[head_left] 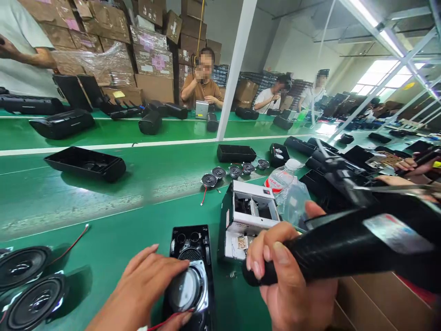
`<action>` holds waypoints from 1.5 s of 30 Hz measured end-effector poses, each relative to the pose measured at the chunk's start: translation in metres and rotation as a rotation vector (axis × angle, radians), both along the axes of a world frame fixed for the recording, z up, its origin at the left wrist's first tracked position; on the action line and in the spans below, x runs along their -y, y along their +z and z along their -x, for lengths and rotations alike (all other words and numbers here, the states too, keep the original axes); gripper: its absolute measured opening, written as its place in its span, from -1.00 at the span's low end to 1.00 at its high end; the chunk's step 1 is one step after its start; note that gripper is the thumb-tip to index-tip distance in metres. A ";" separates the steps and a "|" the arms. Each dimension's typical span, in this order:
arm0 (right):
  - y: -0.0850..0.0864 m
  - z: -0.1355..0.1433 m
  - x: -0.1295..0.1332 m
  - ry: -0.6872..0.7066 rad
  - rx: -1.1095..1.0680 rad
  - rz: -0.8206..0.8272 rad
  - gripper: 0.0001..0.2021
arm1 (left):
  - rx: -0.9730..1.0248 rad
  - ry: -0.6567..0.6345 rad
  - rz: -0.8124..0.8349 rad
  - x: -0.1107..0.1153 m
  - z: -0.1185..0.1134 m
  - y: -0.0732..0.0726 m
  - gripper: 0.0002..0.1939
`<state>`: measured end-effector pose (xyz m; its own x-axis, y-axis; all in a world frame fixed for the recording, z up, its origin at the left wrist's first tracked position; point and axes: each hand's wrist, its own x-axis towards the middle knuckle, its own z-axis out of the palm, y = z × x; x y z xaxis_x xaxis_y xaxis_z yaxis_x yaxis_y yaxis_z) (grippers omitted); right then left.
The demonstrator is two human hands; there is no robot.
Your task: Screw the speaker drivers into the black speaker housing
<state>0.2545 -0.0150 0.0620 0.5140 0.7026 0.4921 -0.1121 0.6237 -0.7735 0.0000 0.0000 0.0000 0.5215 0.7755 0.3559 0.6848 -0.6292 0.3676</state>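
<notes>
Black plastic speaker housing [193, 257] lies flat on the green table [113, 202], open side up, long axis running from 6 to 12 o'clock, its near end cut off by the bottom edge. Two small round ports sit at its far end. One round silver-backed speaker driver [189, 289] sits in its near half, back face up.

Left hand [144, 285] comes in from 7 o'clock, palm down, fingers spread and lightly curled, fingertips touching the driver's left rim; a thin red wire [165, 324] runs under its thumb.

Right hand [285, 280] sits at 3 o'clock of the housing, just beside it, closed in a full fist around the grip of a black electric screwdriver [344, 248]. The tool's long axis runs roughly 9 to 3 o'clock, its near end pointing toward the housing.

Counts: two large black speaker cones [27, 285] at 9 o'clock, side by side; five small round drivers [235, 171] in a row at 12 o'clock; one white open box [246, 216] at 1 o'clock; one clear plastic bottle [287, 188] lying beyond it.
</notes>
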 end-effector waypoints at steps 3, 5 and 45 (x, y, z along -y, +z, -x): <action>0.003 0.019 -0.019 -0.090 0.009 -0.109 -0.44 | -0.100 -0.110 -0.004 -0.011 -0.020 0.001 -0.33; -0.004 0.028 -0.029 -0.111 0.059 -0.127 -0.45 | -0.108 -0.080 0.004 -0.017 -0.025 -0.007 -0.32; -0.088 0.034 -0.044 -0.068 0.439 0.119 -0.81 | -0.221 0.064 0.266 -0.017 -0.046 -0.034 -0.27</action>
<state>0.2203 0.0295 -0.0259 0.3217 0.7394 0.5914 0.2804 0.5222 -0.8054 0.0457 0.0174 -0.0344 0.5108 0.8594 0.0208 0.8011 -0.4847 0.3512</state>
